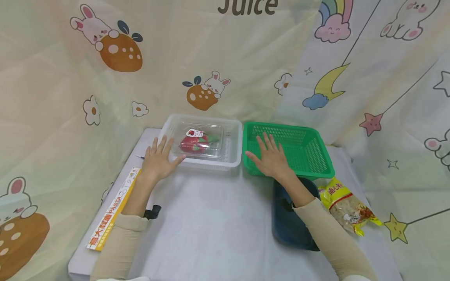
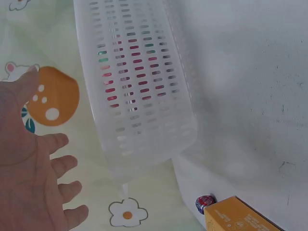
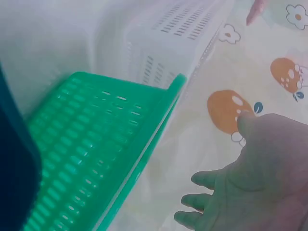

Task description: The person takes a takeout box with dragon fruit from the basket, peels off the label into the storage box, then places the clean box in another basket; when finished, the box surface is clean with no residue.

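My left hand (image 1: 158, 162), fingers spread, hovers by the left front corner of a white plastic basket (image 1: 230, 160). Inside that basket lies a clear lidded plastic box (image 1: 216, 150) with red and green contents and a small label. My right hand (image 1: 270, 158) is spread above the front left part of a green plastic basket (image 1: 309, 150). Neither hand holds anything. In the left wrist view the fingers (image 2: 62, 166) stay apart from the white basket (image 2: 159, 139). The right wrist view shows the right hand (image 3: 260, 178) beside the green basket (image 3: 125, 103).
A pasta box (image 1: 114, 208) lies along the table's left edge, with a small round wrapped item (image 2: 205, 204) by its end. Under the right forearm stands a dark blue container (image 1: 286, 218). A yellow-and-clear food bag (image 1: 348, 207) lies to its right. Patterned cloth hangs behind.
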`<state>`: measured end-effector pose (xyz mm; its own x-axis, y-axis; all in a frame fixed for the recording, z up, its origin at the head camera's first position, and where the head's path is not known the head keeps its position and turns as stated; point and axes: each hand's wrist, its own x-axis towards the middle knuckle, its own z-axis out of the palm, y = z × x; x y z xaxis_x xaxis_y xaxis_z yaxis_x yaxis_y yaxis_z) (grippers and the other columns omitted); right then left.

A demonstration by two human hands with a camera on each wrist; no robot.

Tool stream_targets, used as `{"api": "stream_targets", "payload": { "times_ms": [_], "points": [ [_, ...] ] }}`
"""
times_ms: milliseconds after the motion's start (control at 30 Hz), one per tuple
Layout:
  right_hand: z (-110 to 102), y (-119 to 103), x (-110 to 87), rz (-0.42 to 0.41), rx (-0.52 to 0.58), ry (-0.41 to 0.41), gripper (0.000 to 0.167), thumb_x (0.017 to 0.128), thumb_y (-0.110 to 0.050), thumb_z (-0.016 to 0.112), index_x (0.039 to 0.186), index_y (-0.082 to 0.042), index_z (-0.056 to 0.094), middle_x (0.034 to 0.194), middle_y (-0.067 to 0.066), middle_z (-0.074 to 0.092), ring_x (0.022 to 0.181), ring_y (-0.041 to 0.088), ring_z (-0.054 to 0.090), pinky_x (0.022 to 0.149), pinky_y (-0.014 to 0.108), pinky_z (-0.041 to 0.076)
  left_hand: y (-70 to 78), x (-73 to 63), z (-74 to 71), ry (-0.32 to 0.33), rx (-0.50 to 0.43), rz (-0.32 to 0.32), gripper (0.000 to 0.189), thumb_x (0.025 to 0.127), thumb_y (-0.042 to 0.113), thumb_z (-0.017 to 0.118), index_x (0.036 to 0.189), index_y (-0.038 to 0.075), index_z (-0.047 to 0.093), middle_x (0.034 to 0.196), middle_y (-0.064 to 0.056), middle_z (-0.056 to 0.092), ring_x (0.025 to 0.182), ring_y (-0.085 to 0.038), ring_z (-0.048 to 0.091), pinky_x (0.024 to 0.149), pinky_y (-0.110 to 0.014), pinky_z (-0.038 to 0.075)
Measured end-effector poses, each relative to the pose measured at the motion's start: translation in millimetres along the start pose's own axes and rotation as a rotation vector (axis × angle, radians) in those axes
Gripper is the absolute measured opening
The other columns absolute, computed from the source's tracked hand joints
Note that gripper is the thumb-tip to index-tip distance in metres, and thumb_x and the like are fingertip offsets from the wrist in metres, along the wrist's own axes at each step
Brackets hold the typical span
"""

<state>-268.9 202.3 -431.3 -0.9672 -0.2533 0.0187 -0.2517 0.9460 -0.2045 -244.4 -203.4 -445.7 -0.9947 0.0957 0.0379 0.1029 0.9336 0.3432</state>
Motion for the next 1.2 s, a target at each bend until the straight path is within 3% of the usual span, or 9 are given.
{"api": "stream_targets", "payload": {
  "times_ms": [267, 500, 767, 900, 1067, 1200],
  "points": [
    [0.7, -20.1, 15.8, -0.045, 0.056, 0.003, 0.087, 0.106, -0.069, 0.029, 0.168, -0.011, 0.014, 0.174, 0.018, 0.005, 0.16, 0.038, 0.001, 0.126, 0.068, 0.011, -12.3, -4.9, -6.2, 0.011, -0.031, -0.028, 0.095, 0.102, 0.072, 0.037, 0.168, 0.009, 0.01, 0.174, -0.02, 0.0, 0.158, -0.045, -0.01, 0.125, -0.069, -0.001],
    [2.0, -34.6, 31.4, -0.05, 0.084, -0.006, 0.088, 0.106, -0.069, 0.027, 0.168, -0.009, 0.012, 0.175, 0.017, 0.001, 0.16, 0.038, 0.002, 0.128, 0.062, 0.013, -19.5, -8.2, -9.7, 0.012, -0.101, -0.056, 0.096, 0.102, 0.073, 0.033, 0.168, 0.009, 0.005, 0.174, -0.021, -0.003, 0.158, -0.045, -0.013, 0.124, -0.07, -0.003],
    [7.3, -49.3, 54.2, -0.042, 0.118, -0.016, 0.09, 0.105, -0.072, 0.026, 0.168, -0.009, 0.014, 0.175, 0.018, 0.002, 0.161, 0.038, 0.002, 0.128, 0.061, 0.014, -33.7, -11.5, -1.7, 0.002, -0.198, -0.075, 0.101, 0.1, 0.078, 0.03, 0.168, 0.009, 0.003, 0.173, -0.023, -0.005, 0.157, -0.047, -0.015, 0.124, -0.071, -0.005],
    [10.0, -58.1, 65.6, -0.022, 0.177, 0.011, 0.09, 0.105, -0.071, 0.03, 0.167, -0.007, 0.018, 0.174, 0.019, 0.009, 0.159, 0.041, 0.011, 0.128, 0.06, 0.019, -36.1, -14.6, 1.9, -0.004, -0.268, -0.076, 0.097, 0.102, 0.073, 0.031, 0.168, 0.01, -0.001, 0.172, -0.024, -0.008, 0.156, -0.048, -0.016, 0.123, -0.07, -0.006],
    [10.6, -68.7, 81.4, -0.012, 0.259, -0.002, 0.09, 0.105, -0.071, 0.028, 0.167, -0.007, 0.02, 0.173, 0.018, 0.013, 0.154, 0.043, 0.027, 0.122, 0.062, 0.033, -34.9, -18.4, 7.1, 0.065, -0.398, -0.108, 0.089, 0.107, 0.062, 0.036, 0.168, 0.011, -0.004, 0.172, -0.022, -0.013, 0.156, -0.047, -0.017, 0.121, -0.074, -0.005],
    [11.0, -74.5, 92.8, -0.027, 0.352, -0.006, 0.087, 0.106, -0.068, 0.027, 0.164, -0.003, 0.026, 0.17, 0.02, 0.023, 0.153, 0.042, 0.031, 0.123, 0.06, 0.032, -34.7, -19.8, 12.3, 0.15, -0.517, -0.147, 0.087, 0.108, 0.057, 0.04, 0.168, 0.014, -0.005, 0.173, -0.019, -0.014, 0.157, -0.047, -0.014, 0.121, -0.075, -0.002]
  ]
}}
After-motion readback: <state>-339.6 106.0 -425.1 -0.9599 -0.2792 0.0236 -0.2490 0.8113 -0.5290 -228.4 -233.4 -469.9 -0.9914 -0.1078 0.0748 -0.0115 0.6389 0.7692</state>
